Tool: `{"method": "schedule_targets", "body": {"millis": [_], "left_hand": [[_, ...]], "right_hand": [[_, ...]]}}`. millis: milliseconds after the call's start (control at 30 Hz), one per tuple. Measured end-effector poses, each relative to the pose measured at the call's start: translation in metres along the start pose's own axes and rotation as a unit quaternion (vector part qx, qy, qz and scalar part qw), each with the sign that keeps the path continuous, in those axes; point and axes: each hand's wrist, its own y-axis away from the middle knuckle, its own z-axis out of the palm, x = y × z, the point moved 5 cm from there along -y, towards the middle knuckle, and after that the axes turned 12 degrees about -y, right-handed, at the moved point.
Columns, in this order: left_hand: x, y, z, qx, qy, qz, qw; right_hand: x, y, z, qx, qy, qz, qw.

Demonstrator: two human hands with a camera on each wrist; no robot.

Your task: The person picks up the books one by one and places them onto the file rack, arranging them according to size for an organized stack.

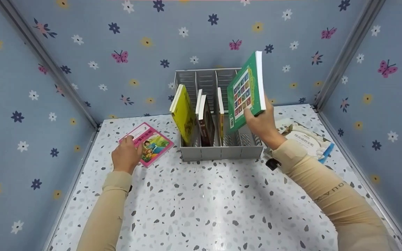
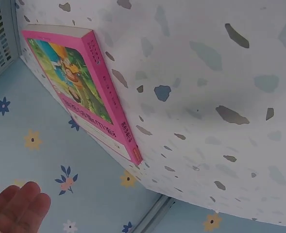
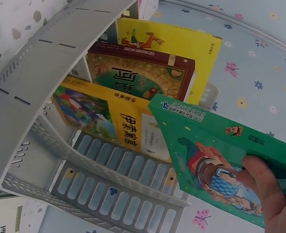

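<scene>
My right hand [image 1: 262,120] grips a green book [image 1: 244,92], fingers on one cover and thumb on the other. The book is tilted over the right part of a grey slotted book rack [image 1: 222,153]. In the right wrist view, the green book [image 3: 220,160] hangs beside a yellow-orange book [image 3: 113,119] standing in the rack. My left hand [image 1: 126,155] hovers by a pink book [image 1: 148,143] lying on the table, its fingers loosely bent and overlapping the cover in the head view. In the left wrist view, those fingers [image 2: 21,208] appear apart from the pink book [image 2: 79,82].
A bright yellow book [image 1: 183,115] and a dark brown book [image 1: 206,122] stand in the rack's left slots. Right of the rack, a pale-covered book [image 1: 305,141] lies on the speckled table [image 1: 204,202]. Flowered panels [image 1: 194,38] enclose the back and sides.
</scene>
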Motion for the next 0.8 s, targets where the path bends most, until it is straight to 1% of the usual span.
{"method": "schedule_targets", "body": {"millis": [100, 233, 333, 400, 500, 633, 800], "left_hand": [[-0.001, -0.003, 0.005, -0.051, -0.001, -0.035, 0.9981], [-0.004, -0.007, 0.013, -0.097, 0.004, -0.084, 0.9917], [-0.006, -0.008, 0.019, -0.116, 0.012, -0.108, 0.9872], [-0.007, -0.008, 0.023, -0.127, 0.026, -0.123, 0.984], [-0.007, -0.007, 0.03, -0.139, 0.065, -0.144, 0.9776], [-0.008, -0.005, 0.039, -0.162, 0.106, -0.169, 0.9665], [-0.009, -0.001, 0.05, -0.199, 0.116, -0.194, 0.9537]], "right_hand": [[0.005, -0.001, 0.001, -0.004, 0.01, 0.001, 0.9999], [0.014, -0.002, 0.002, -0.013, 0.02, 0.01, 0.9997], [0.021, -0.003, 0.002, -0.019, 0.022, 0.016, 0.9994], [0.026, -0.003, 0.002, -0.024, 0.024, 0.022, 0.9992], [0.032, -0.003, 0.002, -0.029, 0.03, 0.034, 0.9985], [0.038, -0.003, 0.002, -0.031, 0.043, 0.048, 0.9974], [0.047, -0.003, 0.004, -0.033, 0.055, 0.064, 0.9958]]}}
